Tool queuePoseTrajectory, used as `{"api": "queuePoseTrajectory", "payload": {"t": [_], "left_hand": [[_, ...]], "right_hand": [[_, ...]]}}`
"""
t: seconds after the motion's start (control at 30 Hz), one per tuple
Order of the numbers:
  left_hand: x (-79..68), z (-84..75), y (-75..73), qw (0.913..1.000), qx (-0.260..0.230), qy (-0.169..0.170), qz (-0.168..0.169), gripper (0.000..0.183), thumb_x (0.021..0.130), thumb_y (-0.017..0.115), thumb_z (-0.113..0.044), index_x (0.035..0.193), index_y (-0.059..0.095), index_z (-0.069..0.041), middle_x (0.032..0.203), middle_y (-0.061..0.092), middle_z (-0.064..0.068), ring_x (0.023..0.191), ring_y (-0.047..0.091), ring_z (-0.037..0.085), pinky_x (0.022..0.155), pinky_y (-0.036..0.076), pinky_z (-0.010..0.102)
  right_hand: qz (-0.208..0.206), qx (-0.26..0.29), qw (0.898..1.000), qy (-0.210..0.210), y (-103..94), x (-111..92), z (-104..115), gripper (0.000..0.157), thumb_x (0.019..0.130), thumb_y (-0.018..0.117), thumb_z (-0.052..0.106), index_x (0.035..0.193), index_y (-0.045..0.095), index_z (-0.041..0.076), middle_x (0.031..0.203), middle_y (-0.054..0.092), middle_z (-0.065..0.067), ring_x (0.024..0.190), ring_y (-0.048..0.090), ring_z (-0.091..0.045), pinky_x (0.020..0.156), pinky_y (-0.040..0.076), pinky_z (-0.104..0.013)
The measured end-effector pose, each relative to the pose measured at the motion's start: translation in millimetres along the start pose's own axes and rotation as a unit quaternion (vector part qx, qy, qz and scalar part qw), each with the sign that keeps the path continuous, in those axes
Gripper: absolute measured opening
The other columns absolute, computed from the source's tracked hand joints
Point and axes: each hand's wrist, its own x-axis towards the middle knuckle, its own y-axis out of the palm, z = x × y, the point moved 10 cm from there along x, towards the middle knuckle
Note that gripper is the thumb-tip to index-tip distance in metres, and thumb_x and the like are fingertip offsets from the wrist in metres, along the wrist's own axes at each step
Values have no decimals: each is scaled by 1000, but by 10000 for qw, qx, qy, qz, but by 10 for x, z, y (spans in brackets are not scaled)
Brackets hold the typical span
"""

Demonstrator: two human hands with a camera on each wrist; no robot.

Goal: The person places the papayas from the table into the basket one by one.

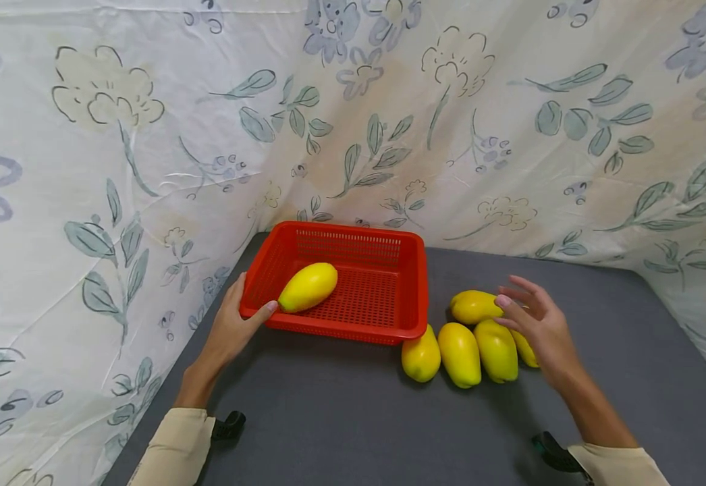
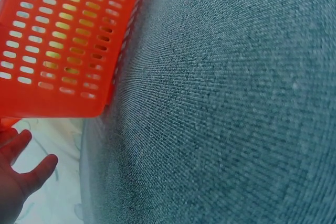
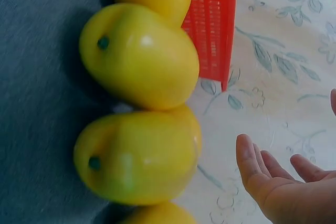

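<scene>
Ref = red basket (image 1: 410, 287). Nearest: beige sleeves (image 1: 173, 445), well in front of basket, w/ black wrist units (image 1: 229, 426) just past the cuffs. L hand (image 1: 231, 324) at basket's near-left corner: thumb over rim, fingers along outside of L wall, so gripping the corner. R hand (image 1: 541, 324) well to the R of basket, fingers loosely bent & apart, nothing gripped; R wrist view shows a gap btwn it and the nearest fruit.

Yellow fruits (image 1: 459, 354): row of 3 just off basket's near-R corner, L of R hand; leftmost overlaps basket rim in head view, contact can't tell. 4th (image 1: 528, 349) further R, partly hidden by R hand. Rear fruit (image 1: 473, 307) R of basket, behind the row, next to R fingertips in head view. Inside basket, L half: 1 fruit (image 1: 308, 287) lying diag., stem end twd L thumb. All on grey tabletop (image 1: 341, 405); floral cloth (image 1: 359, 101) behind basket.
</scene>
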Motion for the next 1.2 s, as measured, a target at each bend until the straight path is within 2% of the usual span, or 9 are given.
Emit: {"api": "queuePoseTrajectory", "payload": {"t": [0.13, 0.37, 0.63, 0.83, 1.1, 1.2], "left_hand": [[2, 0, 4, 10000, -38, -6, 3, 102, 98, 70, -52, 173, 9, -19, 173, 23, 15, 143, 40, 39, 119, 36, 70], [6, 11, 17, 10000, -69, -16, 18, 103, 98, 70, -52, 173, 8, -19, 174, 21, 14, 144, 39, 40, 120, 34, 70], [-4, -5, 20, 9999, -150, -19, -21, 100, 98, 71, -48, 172, 11, -20, 169, 28, 15, 138, 44, 39, 114, 44, 66], [-12, -18, 14, 10000, -54, -26, -49, 101, 98, 70, -50, 173, 9, -19, 171, 25, 15, 141, 41, 39, 117, 39, 68], [-20, -14, 29, 9999, -121, 45, -76, 100, 98, 70, -49, 172, 11, -17, 170, 27, 16, 140, 42, 38, 117, 39, 67], [-20, -9, 28, 9999, -122, 38, -91, 101, 98, 71, -49, 172, 11, -17, 170, 26, 15, 141, 41, 38, 117, 39, 67]], "right_hand": [[-44, 208, 9998, 19, -112, -36, -55, 59, 109, 60, 16, 162, 35, 10, 138, 58, 9, 117, 64, -5, 90, 60, -21], [-168, 76, 9998, 79, -281, -88, -139, 60, 109, 60, 16, 163, 34, 12, 138, 57, 13, 117, 63, -1, 88, 60, -19], [-301, 214, 9993, -10, -453, -131, -204, 60, 109, 61, 14, 162, 35, 12, 137, 56, 12, 117, 62, -1, 86, 60, -19], [-478, 255, 9985, 64, -619, -178, -292, 60, 107, 63, 12, 161, 36, 13, 135, 57, 13, 110, 66, 0, 83, 60, -17], [-815, -71, 9957, 434, -832, -220, -463, 67, 107, 65, 15, 165, 31, 13, 128, 56, 19, 107, 62, 7, 78, 60, -16], [-923, -591, 9922, 587, -885, -234, -525, 70, 107, 64, 20, 167, 28, 13, 132, 55, 14, 106, 59, 11, 79, 59, -15]]}}
